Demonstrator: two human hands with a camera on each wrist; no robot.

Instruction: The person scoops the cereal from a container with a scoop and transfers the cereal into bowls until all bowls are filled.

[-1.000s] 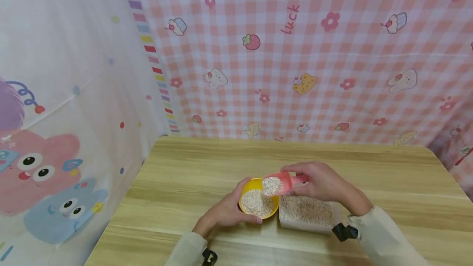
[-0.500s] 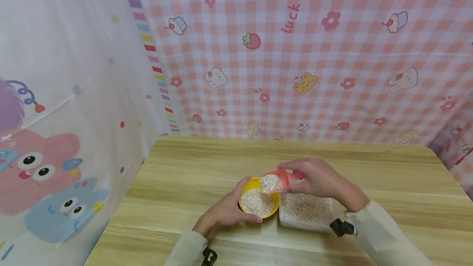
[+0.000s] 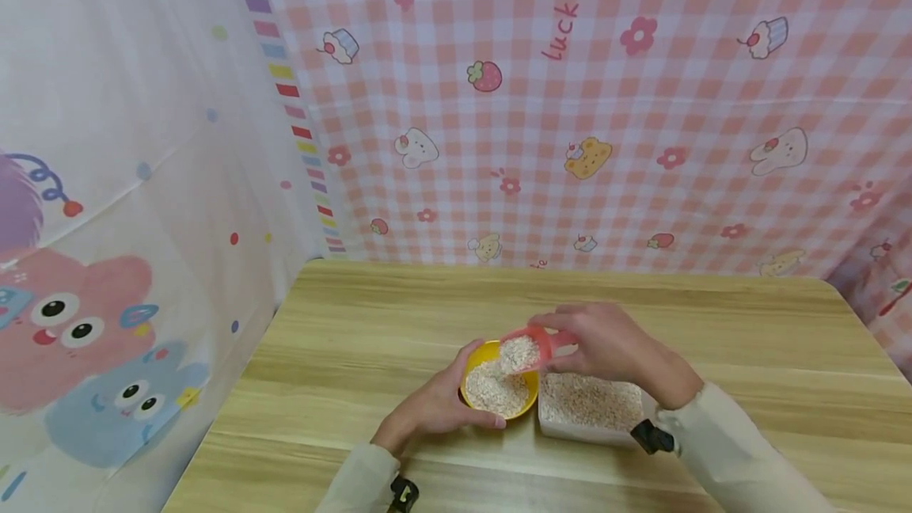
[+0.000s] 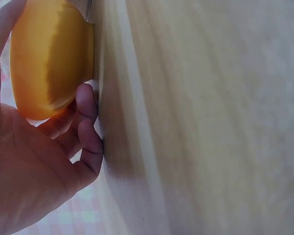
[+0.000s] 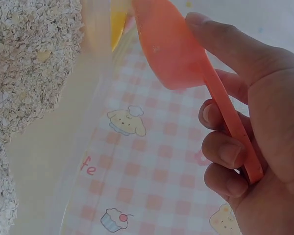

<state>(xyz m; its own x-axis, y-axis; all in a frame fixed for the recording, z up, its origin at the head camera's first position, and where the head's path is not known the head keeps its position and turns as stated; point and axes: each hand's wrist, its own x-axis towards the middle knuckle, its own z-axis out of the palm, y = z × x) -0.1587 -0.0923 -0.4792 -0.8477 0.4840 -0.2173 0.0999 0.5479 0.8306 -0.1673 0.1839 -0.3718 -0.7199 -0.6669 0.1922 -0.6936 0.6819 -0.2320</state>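
Cupping yellow bowl in curled left hand, well in from far and left edges of worktop, just beside tub | gripping coral scoop, heaped with flakes, by handle in curled right hand, over bowl | best tipped slowly and low, avoiding spills
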